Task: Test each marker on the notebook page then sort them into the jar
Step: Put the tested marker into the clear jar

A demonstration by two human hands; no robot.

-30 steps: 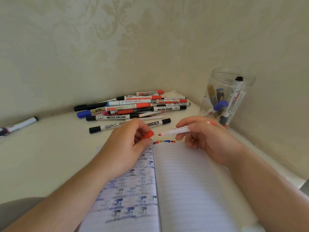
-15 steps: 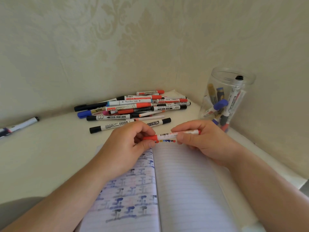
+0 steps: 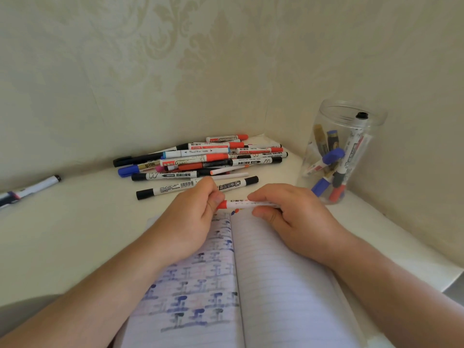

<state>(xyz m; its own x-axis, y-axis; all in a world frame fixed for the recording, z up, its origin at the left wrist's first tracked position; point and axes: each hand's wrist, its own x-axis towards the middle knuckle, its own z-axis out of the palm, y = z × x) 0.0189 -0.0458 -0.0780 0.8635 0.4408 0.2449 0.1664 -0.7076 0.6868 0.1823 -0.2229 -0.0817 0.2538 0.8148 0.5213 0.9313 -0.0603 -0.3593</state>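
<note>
A white marker with a red cap (image 3: 241,203) lies level between both hands, just above the top edge of the open notebook (image 3: 283,285). My left hand (image 3: 190,217) pinches the red cap end. My right hand (image 3: 288,217) grips the white barrel. Small red and blue test dots (image 3: 236,211) show on the right page under the marker. A clear plastic jar (image 3: 349,121) stands at the right against the wall, holding several markers. A pile of markers (image 3: 200,159) lies beyond my hands in the corner.
A lone marker (image 3: 30,188) lies at the far left of the white table (image 3: 75,222). Patterned walls close in behind and to the right. The left notebook page carries rows of bled-through ink marks. The table's edge runs off at the lower right.
The red cap, held apart in my left hand a second ago, now sits on the marker's tip. Both hands have come together over the notebook's top edge.
</note>
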